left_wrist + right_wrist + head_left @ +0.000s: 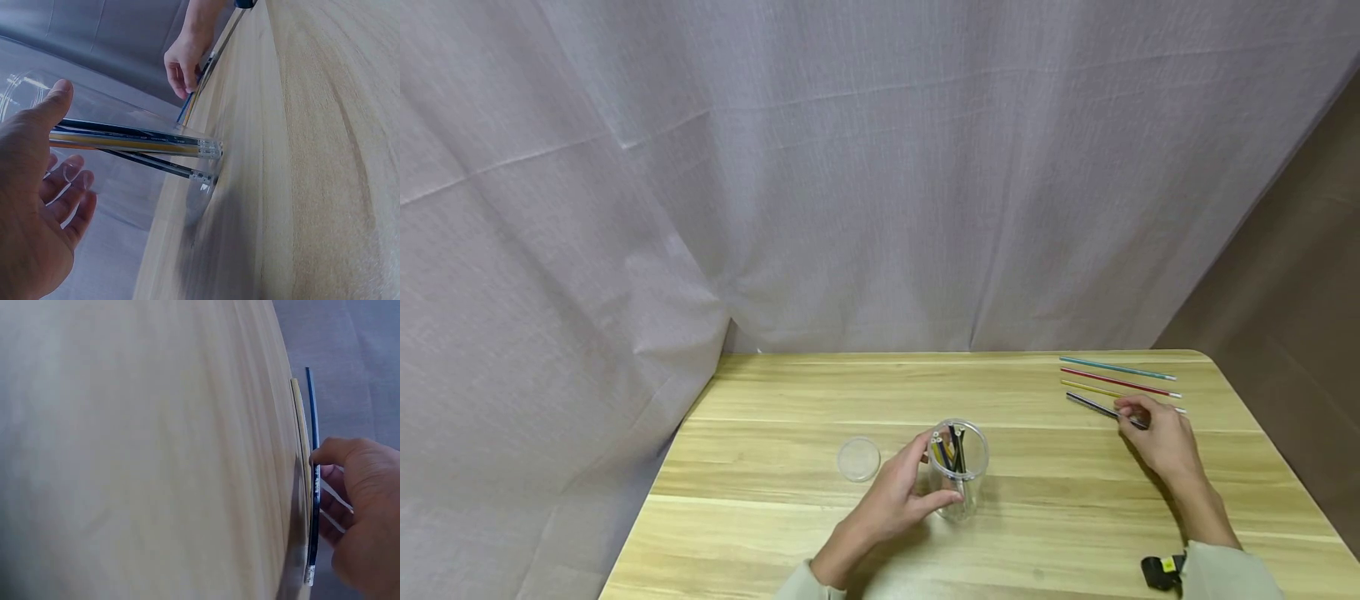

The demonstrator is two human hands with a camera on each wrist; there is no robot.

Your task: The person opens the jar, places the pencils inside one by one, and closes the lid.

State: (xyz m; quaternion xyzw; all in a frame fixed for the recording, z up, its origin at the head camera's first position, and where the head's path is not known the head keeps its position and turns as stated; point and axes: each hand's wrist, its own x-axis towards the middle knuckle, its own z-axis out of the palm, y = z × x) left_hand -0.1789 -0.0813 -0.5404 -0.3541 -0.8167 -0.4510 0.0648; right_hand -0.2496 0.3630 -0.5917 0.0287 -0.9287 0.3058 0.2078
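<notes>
Dark pencil point(1093, 406): lying to the right of, and farther back than, the clear jar point(973, 493); whether it is touching the table point(760, 533) cannot be told. Right hand point(1165, 446): pinching this pencil between thumb and fingers. Jar: standing upright, lidless, with several pencils point(959, 454) leaning inside it. Left hand point(891, 493): grasping the jar's left side, thumb and fingers curling round its wall. Beyond the dark pencil, also right of the jar, yellow point(1088, 388), red point(1120, 382) and teal point(1117, 368) pencils are lying in a row. Round clear lid point(858, 459): lying left of the jar. Curtain point(880, 208): hanging behind the jar.
</notes>
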